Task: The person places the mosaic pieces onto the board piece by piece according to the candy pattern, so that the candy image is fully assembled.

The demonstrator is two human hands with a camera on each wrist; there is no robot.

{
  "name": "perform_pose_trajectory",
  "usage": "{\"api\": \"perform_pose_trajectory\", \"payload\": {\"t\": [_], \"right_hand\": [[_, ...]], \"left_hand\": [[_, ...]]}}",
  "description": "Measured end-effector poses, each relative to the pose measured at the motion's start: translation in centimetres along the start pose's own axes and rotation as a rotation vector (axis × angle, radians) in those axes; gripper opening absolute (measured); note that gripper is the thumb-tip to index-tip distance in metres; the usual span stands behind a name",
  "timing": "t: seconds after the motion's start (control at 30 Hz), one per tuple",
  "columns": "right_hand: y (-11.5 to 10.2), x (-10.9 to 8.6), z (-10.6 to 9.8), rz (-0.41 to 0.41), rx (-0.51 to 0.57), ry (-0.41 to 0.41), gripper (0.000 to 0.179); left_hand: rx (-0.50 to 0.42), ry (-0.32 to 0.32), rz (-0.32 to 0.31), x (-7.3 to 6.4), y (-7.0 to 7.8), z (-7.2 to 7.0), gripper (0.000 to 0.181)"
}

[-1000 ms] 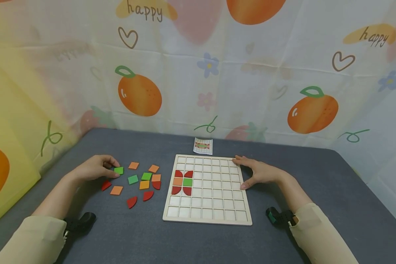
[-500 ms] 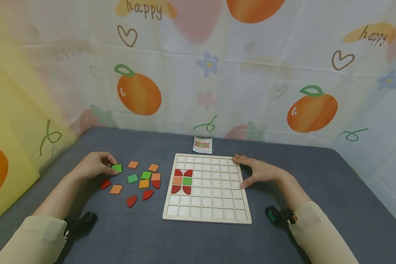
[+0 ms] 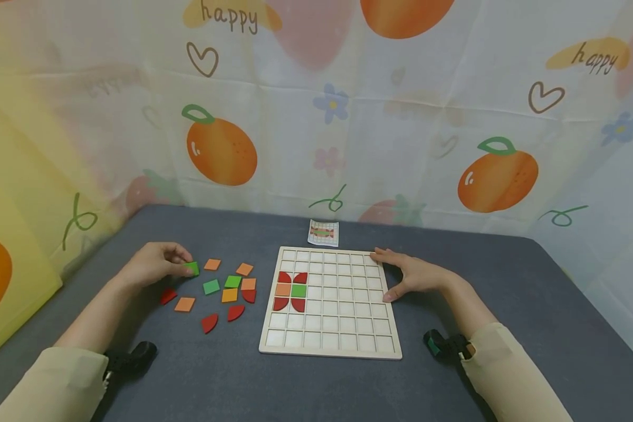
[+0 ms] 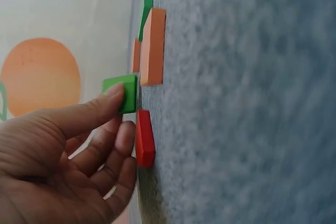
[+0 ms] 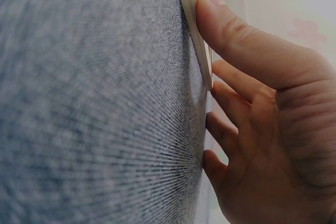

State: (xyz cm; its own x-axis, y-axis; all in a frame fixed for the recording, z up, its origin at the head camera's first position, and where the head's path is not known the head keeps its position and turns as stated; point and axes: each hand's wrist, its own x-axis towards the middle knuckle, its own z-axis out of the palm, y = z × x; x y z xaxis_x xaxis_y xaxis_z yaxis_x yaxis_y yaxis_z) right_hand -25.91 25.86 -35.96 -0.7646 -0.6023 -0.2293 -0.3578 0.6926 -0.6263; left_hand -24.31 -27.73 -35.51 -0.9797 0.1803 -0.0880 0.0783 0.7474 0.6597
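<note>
My left hand (image 3: 155, 265) pinches a green square tile (image 4: 128, 95) between thumb and fingers, with the tile tilted up off the table. A red quarter-circle tile (image 4: 145, 139) lies just beneath that hand. At the right edge of the white grid board (image 3: 343, 325), my right hand (image 3: 419, 275) rests with thumb and fingertips touching the frame. The right wrist view shows its thumb on the board's rim (image 5: 191, 24) and the other fingers spread. Red quarter-circles, an orange square (image 3: 283, 289) and a green square (image 3: 299, 291) fill cells in the board's left columns.
Loose tiles lie left of the board: orange diamonds (image 3: 184, 304), green pieces (image 3: 211, 286), a yellow-orange square (image 3: 230, 295) and red quarter-circles (image 3: 209, 323). A small printed pattern card (image 3: 323, 233) lies behind the board. A patterned curtain (image 3: 358, 135) hangs behind the table.
The green tile in my left hand has been lifted and tilted, shifting slightly. My right hand has stayed at the board's edge.
</note>
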Motion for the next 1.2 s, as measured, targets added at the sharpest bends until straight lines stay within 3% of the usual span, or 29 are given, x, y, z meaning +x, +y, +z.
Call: {"api": "perform_pose_trajectory", "payload": {"t": [0.27,0.43,0.67,1.2], "right_hand": [[0.0,0.0,0.0,-0.015,0.006,0.003,0.105],[0.0,0.0,0.0,-0.024,0.010,0.002,0.105],[0.0,0.0,0.0,-0.022,0.014,0.005,0.104],[0.0,-0.1,0.1,-0.024,0.012,0.004,0.104]], "left_hand": [[0.020,0.099,0.030,-0.1,2.3,0.7,0.037],[-0.016,0.065,0.066,0.0,3.9,1.4,0.034],[-0.069,0.011,0.066,0.0,5.8,2.4,0.031],[-0.138,-0.106,0.158,-0.1,10.2,5.6,0.022]]}}
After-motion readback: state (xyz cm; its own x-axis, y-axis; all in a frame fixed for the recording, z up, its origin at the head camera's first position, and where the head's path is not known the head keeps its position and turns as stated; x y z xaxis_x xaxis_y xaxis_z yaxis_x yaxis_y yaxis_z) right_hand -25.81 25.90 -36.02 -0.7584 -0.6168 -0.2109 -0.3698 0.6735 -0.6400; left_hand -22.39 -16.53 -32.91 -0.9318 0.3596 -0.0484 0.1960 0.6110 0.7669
